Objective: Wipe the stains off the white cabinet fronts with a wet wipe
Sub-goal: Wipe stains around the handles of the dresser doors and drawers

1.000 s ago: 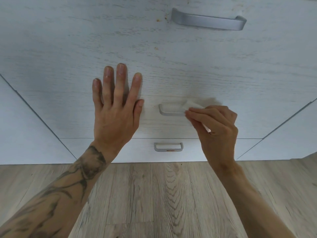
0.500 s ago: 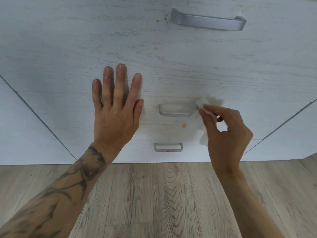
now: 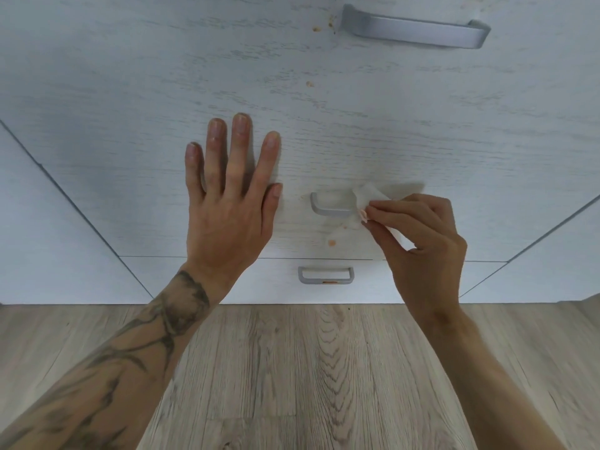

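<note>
Shifted a little to the left since 0.5 seconds ago, the right hand [image 3: 418, 241] now pinches the wet wipe [image 3: 368, 194] between thumb and fingertips, bunched against the right end of the middle handle [image 3: 329, 209]; before, part of the wipe hung lower beside it. The left hand [image 3: 230, 203] has not moved: it lies flat on the white drawer front [image 3: 130, 157] just left of that handle, fingers straight and slightly spread, holding nothing. 1 orange stain [image 3: 331, 242] sits on the front on the near side of the middle handle, between the 2 hands and not touched by the wipe. On the far side, small brown specks [image 3: 315, 28] dot the front just left of the long top handle [image 3: 415, 29]. A 3rd, small handle [image 3: 325, 276] sits on the lowest drawer, close to the wood floor [image 3: 308, 368].
</note>
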Available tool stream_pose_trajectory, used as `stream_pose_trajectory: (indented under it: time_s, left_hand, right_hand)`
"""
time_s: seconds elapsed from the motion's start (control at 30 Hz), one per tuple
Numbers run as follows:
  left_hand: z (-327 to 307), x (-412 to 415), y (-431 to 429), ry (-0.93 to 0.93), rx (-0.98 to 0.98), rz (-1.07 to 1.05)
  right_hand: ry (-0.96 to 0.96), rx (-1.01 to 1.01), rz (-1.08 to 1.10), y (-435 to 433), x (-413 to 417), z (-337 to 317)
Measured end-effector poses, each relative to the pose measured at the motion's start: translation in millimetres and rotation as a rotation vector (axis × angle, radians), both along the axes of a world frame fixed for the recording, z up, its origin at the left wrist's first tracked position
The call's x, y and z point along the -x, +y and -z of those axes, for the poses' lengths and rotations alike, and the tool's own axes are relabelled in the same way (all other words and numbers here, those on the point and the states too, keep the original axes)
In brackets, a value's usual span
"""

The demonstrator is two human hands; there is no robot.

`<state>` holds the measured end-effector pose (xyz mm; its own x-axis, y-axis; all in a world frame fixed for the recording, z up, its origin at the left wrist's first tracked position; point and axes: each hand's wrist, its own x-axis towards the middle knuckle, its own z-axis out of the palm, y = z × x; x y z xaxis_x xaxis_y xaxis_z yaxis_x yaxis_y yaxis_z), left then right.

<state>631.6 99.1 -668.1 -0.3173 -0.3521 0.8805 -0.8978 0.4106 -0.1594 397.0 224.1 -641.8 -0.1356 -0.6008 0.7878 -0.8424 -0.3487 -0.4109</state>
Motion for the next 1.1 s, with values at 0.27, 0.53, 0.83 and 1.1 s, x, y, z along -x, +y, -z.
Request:
stream_pose_trajectory:
  time_s: [0.27,0.53,0.83,1.1]
  left_hand:
    - [1,1,-1,0.006,-0.003,0.001]
    - [2,2,-3,0.007,-0.003,-0.017]
    - [0,1,0,-0.001,-0.007,-0.018]
    - [2,2,-1,-0.001,-0.002,-0.021]
  right_hand:
    - [-0.014,0.087,0.031,-16,-43,1]
    - [0.029,0.031,0.202,-29,-79,-11]
    - [0.016,0.126,0.341,-34,-93,-5]
    - [0.015,0.110,0.336,-35,-91,-5]
